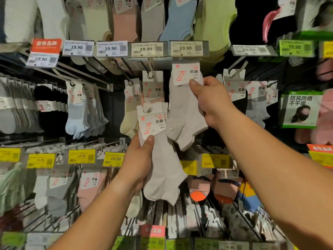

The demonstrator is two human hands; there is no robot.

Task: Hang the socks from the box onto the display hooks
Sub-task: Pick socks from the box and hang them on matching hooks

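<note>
A shop display wall (108,98) filled with rows of hanging socks is seen from close range, with metal hooks projecting toward the viewer and dark gaps between the rows. Along the upper rail a row of white price tags (146,49) marked 19.90 is fixed, with a red and white tag (44,51) at the left end and green tags (296,48) toward the right edge. Along the lower rail yellow price tags (81,156) marked 16.90 are set. At the right edge of the wall a green-framed poster (301,109) of a masked face is mounted.

A pale grey sock pack (183,109) is held by the right hand (210,100), its card header pinched between thumb and fingers just under the upper rail, directly below a 19.90 tag. Whether its header is already threaded on a hook (152,69) cannot be told.

A second grey sock pack (162,168) is gripped by the left hand (140,159), the thumb pressed on the lower edge of its card header, in front of the middle row and just left of the first pack. More carded packs appear to be stacked behind it in the same grip.

Light blue socks (75,120) and cream socks (128,121) hang in the middle row to the left.
</note>
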